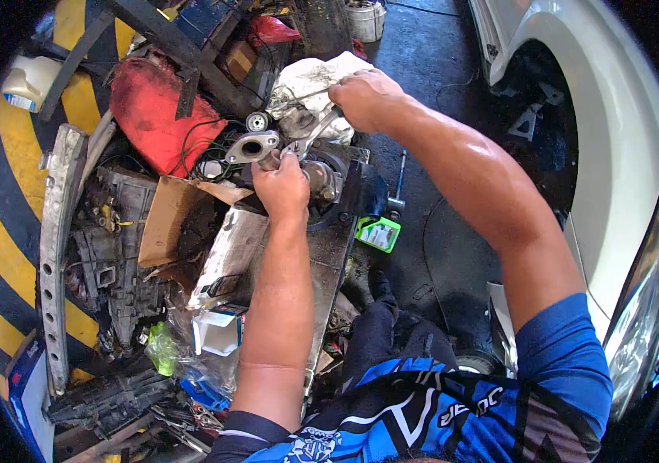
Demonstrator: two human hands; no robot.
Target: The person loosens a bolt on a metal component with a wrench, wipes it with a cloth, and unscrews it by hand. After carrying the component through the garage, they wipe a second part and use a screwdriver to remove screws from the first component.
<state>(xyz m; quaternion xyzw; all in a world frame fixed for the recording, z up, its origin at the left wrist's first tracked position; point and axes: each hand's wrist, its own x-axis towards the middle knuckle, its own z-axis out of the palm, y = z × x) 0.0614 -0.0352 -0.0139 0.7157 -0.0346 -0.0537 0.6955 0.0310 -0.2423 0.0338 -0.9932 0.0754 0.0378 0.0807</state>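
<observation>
My left hand [281, 187] is closed around a short metal pipe with an oval two-hole flange [252, 147] at its upper end. Beside the hand, a rounded metal part of the assembly [320, 179] sits over a bench vise [362, 189]; whether the jaws grip it is hidden. My right hand [366, 99], farther forward, is closed on the end of a silver wrench [315, 133], whose other end reaches down to the metal part near my left thumb. A thin metal rod [299, 100] also runs toward the right hand. Under that hand lies a stained white cloth [306, 81].
Left of my arm stand an open cardboard box [171, 220] and a worn white carton [229, 247]. A red cloth [156, 116], greasy gearbox parts [117, 255] and a long metal bar [59, 255] lie beyond. A white car [607, 116] is close on the right.
</observation>
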